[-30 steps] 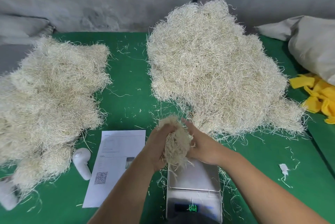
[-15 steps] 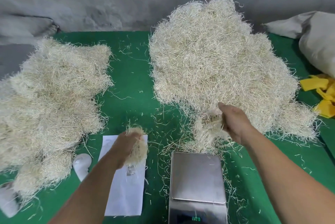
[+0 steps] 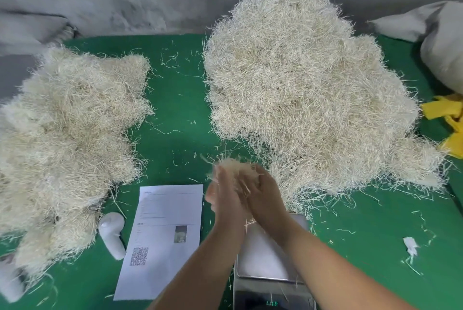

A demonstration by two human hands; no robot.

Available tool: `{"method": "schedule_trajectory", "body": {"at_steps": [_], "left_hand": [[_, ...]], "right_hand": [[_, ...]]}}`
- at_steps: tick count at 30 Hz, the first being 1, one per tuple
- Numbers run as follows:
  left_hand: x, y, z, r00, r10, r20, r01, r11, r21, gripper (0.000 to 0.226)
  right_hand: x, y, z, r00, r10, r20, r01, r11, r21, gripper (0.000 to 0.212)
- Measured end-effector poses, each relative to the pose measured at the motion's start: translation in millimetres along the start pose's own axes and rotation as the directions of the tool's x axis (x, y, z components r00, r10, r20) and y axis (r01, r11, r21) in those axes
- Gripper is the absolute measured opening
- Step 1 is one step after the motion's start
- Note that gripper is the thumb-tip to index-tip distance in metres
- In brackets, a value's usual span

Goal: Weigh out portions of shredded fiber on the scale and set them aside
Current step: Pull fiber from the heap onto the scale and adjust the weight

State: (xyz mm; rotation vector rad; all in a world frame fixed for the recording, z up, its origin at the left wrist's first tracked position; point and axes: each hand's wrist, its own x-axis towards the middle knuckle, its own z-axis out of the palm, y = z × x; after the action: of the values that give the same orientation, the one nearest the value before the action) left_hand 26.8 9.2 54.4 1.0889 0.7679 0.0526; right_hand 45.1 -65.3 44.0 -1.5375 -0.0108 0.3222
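From the head camera we see our left hand [image 3: 223,194] and right hand [image 3: 265,194] pressed palm to palm around a small tuft of fiber [image 3: 234,166], fingers fairly straight and blurred, above the far edge of the steel scale [image 3: 265,259]. Its green display digits are too blurred to read. The big fiber heap [image 3: 308,89] lies just right of our hands, the weighed pile [image 3: 67,134] well to the left. A printed sheet [image 3: 162,242] carries a QR code; its text is too small to read.
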Motion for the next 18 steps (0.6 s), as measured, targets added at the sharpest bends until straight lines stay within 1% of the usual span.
{"method": "schedule_trajectory", "body": {"at_steps": [1,2,3,4,5,6,7,9,10,11,12,14,15,16,17,18], "left_hand": [[-3,-2,2,0.991,0.094,-0.1,-0.09,0.995,0.049,0.054],[-8,-3,4,0.97,0.198,-0.142,-0.184,0.977,0.103,0.047],[-12,-8,5,0.95,0.289,-0.114,-0.273,0.951,0.144,0.041],[-15,-13,6,0.935,0.351,-0.044,-0.34,0.927,0.159,0.033],[-17,-17,7,0.924,0.382,0.026,-0.381,0.91,0.162,0.024],[-17,-18,7,0.919,0.39,0.061,-0.395,0.904,0.163,0.019],[-14,-16,7,0.918,0.39,0.064,-0.395,0.901,0.177,0.019],[-5,-7,5,0.934,0.347,0.08,-0.356,0.904,0.238,0.028],[-2,-2,4,0.948,0.301,0.104,-0.318,0.917,0.24,0.031],[-2,2,3,0.958,0.257,0.129,-0.28,0.938,0.205,0.034],[-2,5,2,0.967,0.212,0.143,-0.233,0.961,0.151,0.037],[-4,9,0,0.986,0.101,0.131,-0.107,0.993,0.039,0.049],[-6,10,1,0.994,0.049,0.099,-0.048,0.999,-0.008,0.053],[-10,9,3,0.997,0.012,0.07,-0.009,0.999,-0.031,0.056],[-16,6,8,0.999,-0.009,0.046,0.009,1.0,-0.009,0.059],[-22,2,14,0.999,-0.017,0.034,0.015,0.998,0.063,0.061]], "right_hand": [[-1,-2,-2,0.998,0.008,-0.067,-0.008,1.0,0.005,0.013],[-2,-4,-4,0.994,-0.003,-0.109,-0.001,0.999,-0.04,0.016],[-4,-6,-6,0.993,-0.01,-0.118,0.002,0.998,-0.067,0.021],[-5,-7,-7,0.994,-0.01,-0.106,0.003,0.998,-0.066,0.024],[-6,-9,-8,0.996,0.004,-0.088,-0.008,0.999,-0.041,0.025],[-7,-11,-10,0.996,0.025,-0.089,-0.028,0.999,-0.035,0.024],[-7,-14,-12,0.993,0.046,-0.105,-0.052,0.997,-0.048,0.022],[-7,-17,-19,0.989,0.05,-0.14,-0.067,0.991,-0.116,0.025],[-7,-18,-24,0.986,0.042,-0.163,-0.069,0.984,-0.162,0.029],[-8,-21,-29,0.984,0.046,-0.172,-0.077,0.981,-0.177,0.034],[-9,-24,-34,0.987,0.059,-0.152,-0.082,0.985,-0.149,0.041],[-12,-30,-46,0.99,0.139,-0.035,-0.139,0.99,0.012,0.054],[-13,-32,-48,0.989,0.147,0.027,-0.148,0.988,0.054,0.051],[-15,-32,-46,0.993,0.109,0.037,-0.11,0.994,0.01,0.04],[-16,-30,-42,0.998,0.056,0.002,-0.056,0.995,-0.079,0.031],[-18,-26,-36,0.999,0.007,-0.054,-0.015,0.987,-0.162,0.029]]}}
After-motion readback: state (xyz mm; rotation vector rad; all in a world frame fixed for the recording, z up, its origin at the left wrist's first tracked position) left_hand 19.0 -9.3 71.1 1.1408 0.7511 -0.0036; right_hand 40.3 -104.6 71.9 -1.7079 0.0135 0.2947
